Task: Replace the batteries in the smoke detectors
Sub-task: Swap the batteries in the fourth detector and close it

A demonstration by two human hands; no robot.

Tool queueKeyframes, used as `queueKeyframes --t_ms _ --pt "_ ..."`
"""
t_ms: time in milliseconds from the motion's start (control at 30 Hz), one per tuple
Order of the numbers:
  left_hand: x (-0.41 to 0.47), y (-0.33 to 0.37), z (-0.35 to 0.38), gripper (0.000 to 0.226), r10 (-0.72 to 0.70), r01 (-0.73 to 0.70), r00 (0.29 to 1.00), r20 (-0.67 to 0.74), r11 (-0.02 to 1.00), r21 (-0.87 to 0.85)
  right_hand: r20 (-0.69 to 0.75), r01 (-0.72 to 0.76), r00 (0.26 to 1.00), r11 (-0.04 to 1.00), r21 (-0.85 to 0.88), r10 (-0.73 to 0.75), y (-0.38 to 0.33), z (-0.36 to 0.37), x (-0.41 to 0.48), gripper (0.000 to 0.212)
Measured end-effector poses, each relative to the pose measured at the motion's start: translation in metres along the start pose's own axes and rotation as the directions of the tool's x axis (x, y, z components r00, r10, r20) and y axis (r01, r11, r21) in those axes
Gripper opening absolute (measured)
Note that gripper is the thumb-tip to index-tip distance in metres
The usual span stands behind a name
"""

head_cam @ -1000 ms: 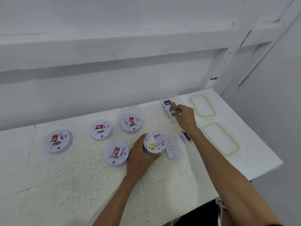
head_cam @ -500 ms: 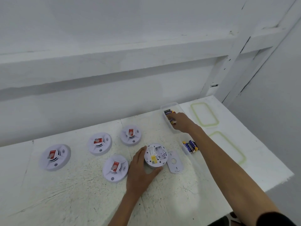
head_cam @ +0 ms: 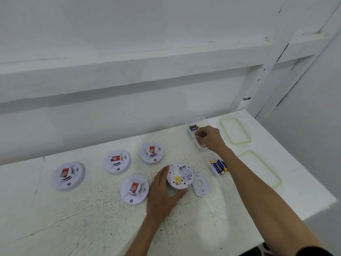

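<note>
An opened smoke detector [head_cam: 180,177] lies face down on the white table [head_cam: 92,218], its battery bay showing. My left hand [head_cam: 162,193] grips its left and near rim. The detached cover plate [head_cam: 200,184] lies just to its right. My right hand [head_cam: 210,138] reaches into a clear box [head_cam: 195,121] at the back, fingers curled down beside the batteries [head_cam: 193,128] in it. Whether those fingers hold a battery is hidden. A second clear box [head_cam: 214,172] with several batteries [head_cam: 218,166] sits against my right forearm.
Several closed smoke detectors with red labels lie to the left: one at far left [head_cam: 67,176], one at the back [head_cam: 116,161], one behind the opened unit [head_cam: 151,152], one beside my left hand [head_cam: 134,189]. Two green-rimmed lids [head_cam: 234,133] [head_cam: 262,169] lie at the right, near the table's edge.
My right hand has stayed at the back box, its fingers dipping deeper among the batteries. My left hand keeps its grip on the opened detector. The camera has tilted up a little.
</note>
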State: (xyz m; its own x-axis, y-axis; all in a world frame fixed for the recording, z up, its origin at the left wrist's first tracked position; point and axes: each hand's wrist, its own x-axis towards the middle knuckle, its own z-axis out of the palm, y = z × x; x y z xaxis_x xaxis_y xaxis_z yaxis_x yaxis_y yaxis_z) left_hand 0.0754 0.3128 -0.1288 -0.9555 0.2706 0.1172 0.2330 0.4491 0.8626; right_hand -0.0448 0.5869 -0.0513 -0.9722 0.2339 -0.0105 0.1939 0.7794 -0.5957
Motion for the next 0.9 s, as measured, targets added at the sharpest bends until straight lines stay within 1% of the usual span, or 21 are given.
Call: queueKeyframes --t_ms 100,200,267,333,400,533,700,900 --pt "0.000 0.002 -0.002 0.095 0.010 -0.010 1.000 0.000 1.000 -0.007 -0.130 -0.022 0.991 0.995 0.093 0.034 -0.002 -0.002 -0.008 0.021" --pt "0.000 0.003 -0.002 0.098 0.000 0.000 1.000 0.004 1.000 -0.010 -0.236 -0.011 0.970 0.986 0.167 0.051 -0.010 -0.007 -0.018 0.024" --pt "0.000 0.003 -0.001 0.101 -0.003 0.003 1.000 0.009 1.000 -0.011 -0.278 -0.005 0.956 0.956 0.294 0.091 -0.019 -0.011 -0.029 0.027" --pt "-0.001 0.002 -0.001 0.102 -0.002 0.003 1.000 0.015 1.000 -0.012 -0.312 0.013 0.941 0.912 0.411 0.127 -0.031 -0.011 -0.042 0.023" --pt "-0.001 0.002 -0.001 0.103 -0.001 0.001 1.000 0.019 1.000 -0.010 -0.320 0.026 0.938 0.897 0.442 0.131 -0.040 -0.007 -0.055 0.017" --pt "-0.001 0.001 -0.001 0.103 0.000 0.000 1.000 0.018 1.000 -0.003 -0.249 0.023 0.965 0.911 0.412 0.088 -0.053 0.010 -0.087 0.015" --pt "-0.001 0.000 0.000 0.102 0.011 -0.011 1.000 0.006 1.000 -0.013 -0.169 0.058 0.986 0.941 0.334 -0.001 -0.051 0.034 -0.118 0.012" --pt "-0.002 -0.001 0.001 0.103 0.013 -0.013 1.000 0.005 1.000 -0.022 -0.144 0.079 0.988 0.972 0.223 -0.047 -0.049 0.046 -0.129 0.009"
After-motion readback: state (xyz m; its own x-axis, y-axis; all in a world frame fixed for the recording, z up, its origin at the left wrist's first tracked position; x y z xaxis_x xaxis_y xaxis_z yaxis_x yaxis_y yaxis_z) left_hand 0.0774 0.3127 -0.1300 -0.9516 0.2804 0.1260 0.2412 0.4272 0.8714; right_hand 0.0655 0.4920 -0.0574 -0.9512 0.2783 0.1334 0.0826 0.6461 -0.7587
